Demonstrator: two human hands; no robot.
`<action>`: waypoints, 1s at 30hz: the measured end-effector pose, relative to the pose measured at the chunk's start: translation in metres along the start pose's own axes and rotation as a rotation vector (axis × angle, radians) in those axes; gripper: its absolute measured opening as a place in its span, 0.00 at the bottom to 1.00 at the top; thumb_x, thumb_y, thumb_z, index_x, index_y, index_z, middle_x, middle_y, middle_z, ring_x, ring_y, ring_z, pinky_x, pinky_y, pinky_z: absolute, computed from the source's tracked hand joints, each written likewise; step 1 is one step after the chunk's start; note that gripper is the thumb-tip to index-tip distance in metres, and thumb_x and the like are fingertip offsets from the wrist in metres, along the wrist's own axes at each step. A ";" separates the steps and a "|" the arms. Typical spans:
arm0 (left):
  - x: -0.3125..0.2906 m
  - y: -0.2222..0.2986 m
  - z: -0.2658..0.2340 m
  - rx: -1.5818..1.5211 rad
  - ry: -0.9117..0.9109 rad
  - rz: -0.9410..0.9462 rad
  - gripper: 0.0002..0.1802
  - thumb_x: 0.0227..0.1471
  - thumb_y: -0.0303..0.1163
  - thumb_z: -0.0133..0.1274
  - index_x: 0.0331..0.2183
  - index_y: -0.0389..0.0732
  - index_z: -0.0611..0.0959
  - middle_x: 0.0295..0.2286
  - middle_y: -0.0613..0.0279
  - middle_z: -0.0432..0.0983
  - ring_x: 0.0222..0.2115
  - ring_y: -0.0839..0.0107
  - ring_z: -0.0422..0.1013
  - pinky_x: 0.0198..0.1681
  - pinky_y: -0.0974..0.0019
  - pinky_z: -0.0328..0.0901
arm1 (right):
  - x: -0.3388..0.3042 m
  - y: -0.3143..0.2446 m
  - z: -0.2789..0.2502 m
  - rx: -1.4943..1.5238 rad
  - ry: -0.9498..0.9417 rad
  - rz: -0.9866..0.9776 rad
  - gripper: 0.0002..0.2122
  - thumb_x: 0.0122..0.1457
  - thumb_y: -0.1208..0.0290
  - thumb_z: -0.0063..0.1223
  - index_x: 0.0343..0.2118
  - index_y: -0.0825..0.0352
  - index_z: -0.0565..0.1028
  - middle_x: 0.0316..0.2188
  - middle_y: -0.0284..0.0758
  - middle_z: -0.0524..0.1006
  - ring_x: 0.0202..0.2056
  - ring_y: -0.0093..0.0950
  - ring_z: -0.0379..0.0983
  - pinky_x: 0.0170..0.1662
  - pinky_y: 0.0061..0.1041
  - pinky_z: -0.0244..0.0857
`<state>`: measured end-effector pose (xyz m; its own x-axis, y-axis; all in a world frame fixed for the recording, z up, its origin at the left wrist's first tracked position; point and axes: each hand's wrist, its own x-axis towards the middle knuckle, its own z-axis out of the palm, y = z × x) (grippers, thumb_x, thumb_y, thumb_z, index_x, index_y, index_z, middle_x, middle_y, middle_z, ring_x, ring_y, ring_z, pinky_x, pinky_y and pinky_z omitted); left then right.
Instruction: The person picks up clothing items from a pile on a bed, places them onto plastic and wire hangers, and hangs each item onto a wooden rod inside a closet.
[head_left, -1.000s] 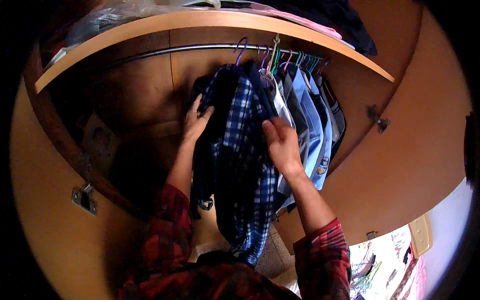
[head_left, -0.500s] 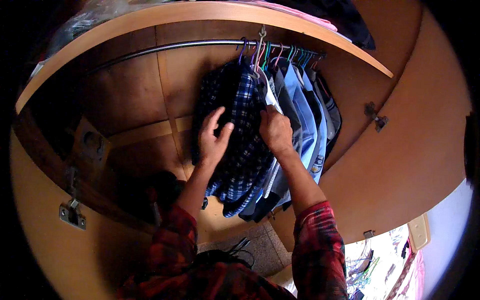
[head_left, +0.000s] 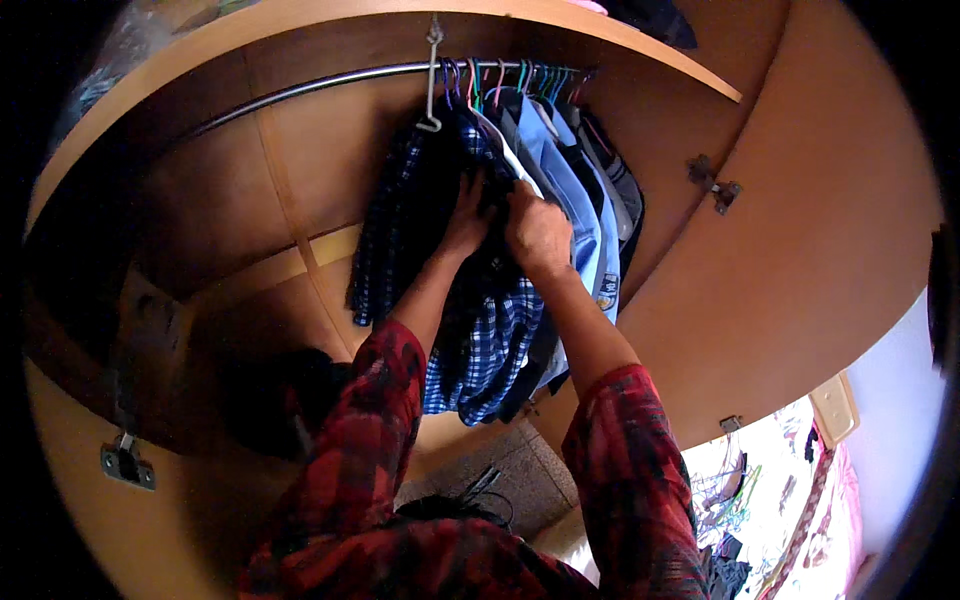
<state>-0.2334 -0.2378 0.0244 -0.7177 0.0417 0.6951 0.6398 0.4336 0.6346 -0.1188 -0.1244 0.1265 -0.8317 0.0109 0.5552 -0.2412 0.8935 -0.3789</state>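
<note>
A blue-and-white plaid shirt (head_left: pixel 480 340) hangs at the left end of a row of clothes in a wooden wardrobe. My left hand (head_left: pixel 468 218) lies against the dark cloth at its upper part, fingers stretched and partly in shadow. To the right, my right hand (head_left: pixel 540 235) is closed on the edge of a garment beside the plaid shirt; exactly which garment is hidden by the fingers. A white shirt (head_left: pixel 512 150) and a light blue shirt (head_left: pixel 550 170) hang just past that hand. A pale hook (head_left: pixel 431 95) dangles in front of the metal rail.
The clothes hang on coloured hangers from a metal rail (head_left: pixel 330 91). Overhead runs a curved wooden shelf edge (head_left: pixel 330 20). An open door (head_left: pixel 780 260) with hinges stands at the right. A dark bundle (head_left: pixel 270 400) lies low on the left, and a bed with tangled hangers (head_left: pixel 730 500) is at lower right.
My left hand has moved right onto the dark cloth, nearer my right hand. My right hand stays closed on the garment. The view has shifted, so the wardrobe sits farther left and higher.
</note>
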 end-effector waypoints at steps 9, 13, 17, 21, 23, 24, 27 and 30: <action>0.000 -0.018 -0.017 -0.008 0.042 0.185 0.31 0.46 0.26 0.47 0.54 0.38 0.62 0.53 0.49 0.56 0.56 0.57 0.50 0.59 0.61 0.43 | -0.025 0.020 0.004 -0.008 0.200 -0.245 0.17 0.45 0.72 0.48 0.42 0.62 0.70 0.32 0.44 0.71 0.37 0.44 0.66 0.41 0.39 0.62; -0.009 -0.015 -0.025 -0.040 -0.003 0.112 0.33 0.49 0.28 0.46 0.56 0.34 0.56 0.56 0.48 0.49 0.57 0.59 0.48 0.60 0.61 0.41 | -0.101 0.056 -0.013 0.114 0.320 -0.322 0.14 0.45 0.74 0.47 0.38 0.66 0.72 0.36 0.44 0.68 0.38 0.43 0.64 0.41 0.37 0.62; -0.030 -0.037 -0.053 0.208 0.109 0.120 0.35 0.52 0.36 0.48 0.57 0.38 0.55 0.57 0.45 0.49 0.58 0.56 0.47 0.59 0.61 0.43 | -0.264 0.102 -0.033 0.164 0.038 -0.170 0.11 0.46 0.74 0.44 0.34 0.66 0.71 0.32 0.41 0.68 0.39 0.41 0.65 0.37 0.35 0.66; -0.053 0.015 -0.022 0.480 0.340 0.276 0.26 0.49 0.32 0.51 0.51 0.39 0.69 0.49 0.41 0.61 0.51 0.48 0.57 0.55 0.52 0.50 | -0.420 0.156 -0.043 0.083 -0.361 0.582 0.15 0.45 0.73 0.48 0.39 0.65 0.70 0.35 0.43 0.69 0.33 0.45 0.71 0.34 0.39 0.68; -0.088 0.084 -0.005 0.240 0.384 0.358 0.22 0.47 0.29 0.54 0.47 0.40 0.74 0.49 0.46 0.62 0.49 0.56 0.61 0.47 0.58 0.62 | -0.500 0.168 -0.040 0.058 -0.444 0.787 0.12 0.44 0.73 0.50 0.35 0.65 0.71 0.33 0.41 0.71 0.34 0.42 0.71 0.35 0.38 0.68; -0.102 0.104 -0.002 0.253 0.359 0.549 0.19 0.50 0.29 0.52 0.46 0.37 0.74 0.49 0.49 0.63 0.49 0.60 0.62 0.44 0.64 0.65 | -0.527 0.167 -0.043 0.039 -0.419 0.827 0.07 0.47 0.74 0.48 0.31 0.65 0.71 0.28 0.42 0.70 0.31 0.42 0.70 0.34 0.38 0.66; -0.160 0.161 0.050 -0.049 0.152 0.761 0.13 0.54 0.28 0.47 0.39 0.29 0.74 0.45 0.45 0.65 0.47 0.55 0.63 0.50 0.56 0.61 | -0.612 0.169 -0.040 0.114 -0.299 1.162 0.06 0.49 0.71 0.47 0.30 0.61 0.75 0.25 0.43 0.74 0.30 0.43 0.72 0.34 0.41 0.65; -0.225 0.216 0.099 -0.345 -0.471 0.670 0.09 0.48 0.20 0.47 0.33 0.33 0.79 0.38 0.48 0.72 0.42 0.57 0.68 0.47 0.59 0.63 | -0.687 0.185 -0.026 0.080 -0.270 1.348 0.08 0.50 0.71 0.45 0.30 0.62 0.77 0.25 0.43 0.76 0.28 0.40 0.74 0.33 0.37 0.67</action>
<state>0.0388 -0.0648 -0.0285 -0.1525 0.5880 0.7944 0.9588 -0.1070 0.2633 0.4208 0.0452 -0.3063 -0.5112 0.7451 -0.4284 0.8013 0.2331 -0.5509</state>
